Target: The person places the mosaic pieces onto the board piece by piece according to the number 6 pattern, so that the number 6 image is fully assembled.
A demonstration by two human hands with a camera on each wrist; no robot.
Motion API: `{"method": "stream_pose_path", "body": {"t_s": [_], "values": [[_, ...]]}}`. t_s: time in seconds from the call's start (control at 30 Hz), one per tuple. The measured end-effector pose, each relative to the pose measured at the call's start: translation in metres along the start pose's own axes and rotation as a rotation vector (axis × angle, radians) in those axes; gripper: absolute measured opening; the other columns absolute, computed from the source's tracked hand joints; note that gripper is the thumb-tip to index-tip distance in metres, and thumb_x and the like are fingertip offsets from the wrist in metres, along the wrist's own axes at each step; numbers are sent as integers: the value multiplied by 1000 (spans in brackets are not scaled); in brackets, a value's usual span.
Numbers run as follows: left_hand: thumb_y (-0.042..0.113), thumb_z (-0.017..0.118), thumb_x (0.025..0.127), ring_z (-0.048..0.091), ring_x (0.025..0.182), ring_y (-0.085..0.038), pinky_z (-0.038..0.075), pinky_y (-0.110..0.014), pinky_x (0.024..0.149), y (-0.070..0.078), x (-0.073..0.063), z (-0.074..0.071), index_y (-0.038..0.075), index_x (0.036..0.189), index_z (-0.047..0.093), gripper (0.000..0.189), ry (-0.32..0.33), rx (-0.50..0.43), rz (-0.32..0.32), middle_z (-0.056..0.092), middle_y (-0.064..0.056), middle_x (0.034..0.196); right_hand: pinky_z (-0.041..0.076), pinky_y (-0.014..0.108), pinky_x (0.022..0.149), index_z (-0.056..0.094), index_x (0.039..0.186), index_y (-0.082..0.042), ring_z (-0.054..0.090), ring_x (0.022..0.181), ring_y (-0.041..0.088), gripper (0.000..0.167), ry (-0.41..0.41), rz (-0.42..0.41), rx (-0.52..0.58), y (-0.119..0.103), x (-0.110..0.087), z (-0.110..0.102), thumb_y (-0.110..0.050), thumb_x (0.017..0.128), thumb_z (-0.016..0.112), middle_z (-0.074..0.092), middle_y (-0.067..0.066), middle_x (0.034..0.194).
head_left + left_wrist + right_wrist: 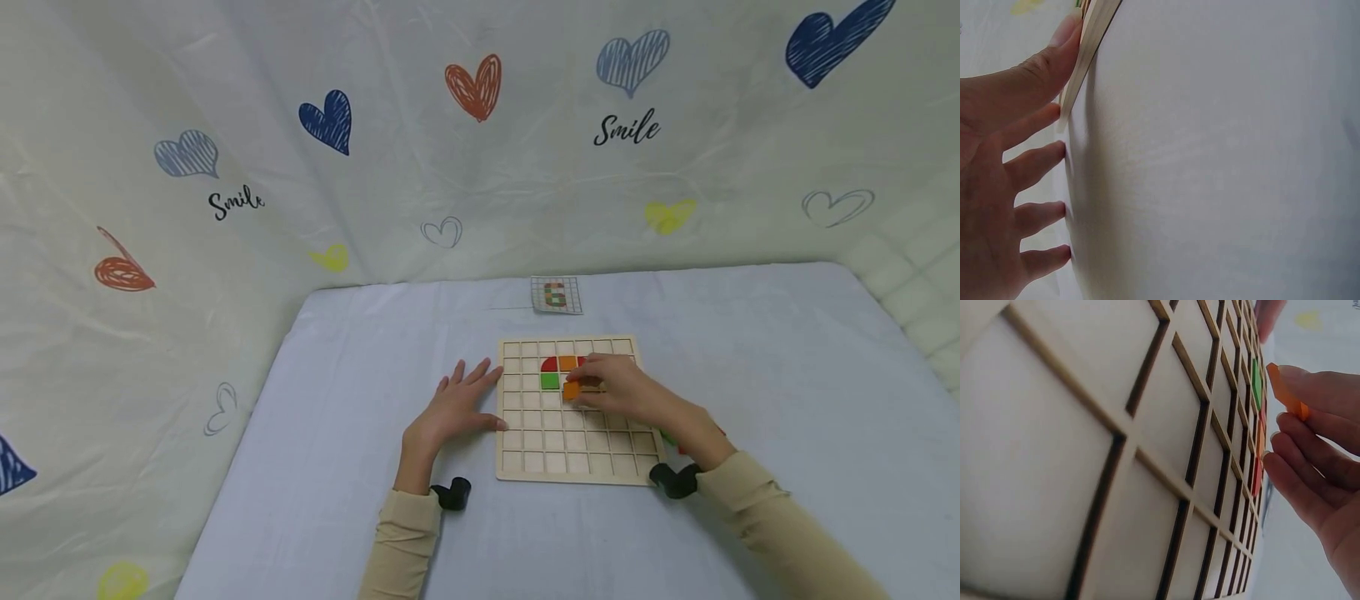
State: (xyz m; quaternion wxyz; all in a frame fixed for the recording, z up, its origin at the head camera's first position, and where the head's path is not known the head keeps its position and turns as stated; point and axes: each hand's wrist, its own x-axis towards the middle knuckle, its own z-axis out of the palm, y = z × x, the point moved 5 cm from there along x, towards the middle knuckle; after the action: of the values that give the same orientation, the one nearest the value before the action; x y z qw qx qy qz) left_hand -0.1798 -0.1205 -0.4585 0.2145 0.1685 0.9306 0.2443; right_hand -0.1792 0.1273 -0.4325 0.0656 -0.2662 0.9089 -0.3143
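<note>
A square wooden grid board (pixel 536 462) lies on the table. My right hand (pixel 626 387) pinches an orange square tile (pixel 571 391) between thumb and fingers over the board's upper part; the right wrist view shows this orange tile (pixel 1286 390) tilted just off the grid. Set in the cells are a red rounded tile (pixel 549 364), another orange tile (pixel 567 363) and a green tile (pixel 550 381); a further red tile (pixel 1257 477) is partly hidden by the right hand. My left hand (pixel 457 406) has its fingers spread, with thumb and fingertips at the board's left edge (pixel 1085 56).
Behind the board lies a small pattern card (pixel 557 296) with a coloured design on a grid. Several green and red pieces (pixel 667 438) show under the right forearm, beside the board. A white cloth covers the table (pixel 360 375), and a heart-printed curtain (pixel 390 200) hangs behind.
</note>
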Motion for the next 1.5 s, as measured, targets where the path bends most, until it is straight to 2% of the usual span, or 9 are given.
{"method": "stream_pose_path", "body": {"t_s": [0.13,0.37,0.7,1.03,1.3,1.5], "values": [[41,82,86,3,160,-40,7,-60,128,0,1,1,24,162,36,90,0,0,-4,21,0,172,53,28,73,77,109,0,59,84,14,25,-26,-12,-7,-3,5,6,-11,87,82,71,5,96],[41,82,86,4,160,-40,8,-60,128,1,1,-1,23,162,36,90,0,9,-14,22,0,172,52,28,71,77,104,1,59,81,14,21,-17,-77,-16,-9,12,12,-8,86,81,72,6,93],[41,82,87,4,160,-40,8,-61,128,1,3,1,23,162,36,90,-3,13,-14,22,-1,172,54,31,75,78,105,-2,59,84,14,21,-52,-43,-40,-11,16,20,-11,86,83,71,5,96],[42,82,87,3,160,-40,7,-60,128,2,1,-1,23,162,36,90,-5,9,-11,21,-1,172,50,31,74,78,102,-6,53,80,12,18,-69,-36,-71,-14,20,24,-12,86,83,64,0,92],[41,82,86,4,160,-40,8,-61,128,1,2,0,23,162,36,91,-7,13,-19,22,-1,172,51,31,73,78,101,-8,53,80,12,19,-61,-13,-111,-15,20,26,-10,84,85,64,0,93],[42,82,87,4,160,-41,9,-62,127,2,2,0,23,162,36,90,-2,26,-18,22,-1,172,56,39,81,78,104,-6,60,88,18,22,-34,-33,-141,-16,16,24,-10,83,85,69,4,100]]}}
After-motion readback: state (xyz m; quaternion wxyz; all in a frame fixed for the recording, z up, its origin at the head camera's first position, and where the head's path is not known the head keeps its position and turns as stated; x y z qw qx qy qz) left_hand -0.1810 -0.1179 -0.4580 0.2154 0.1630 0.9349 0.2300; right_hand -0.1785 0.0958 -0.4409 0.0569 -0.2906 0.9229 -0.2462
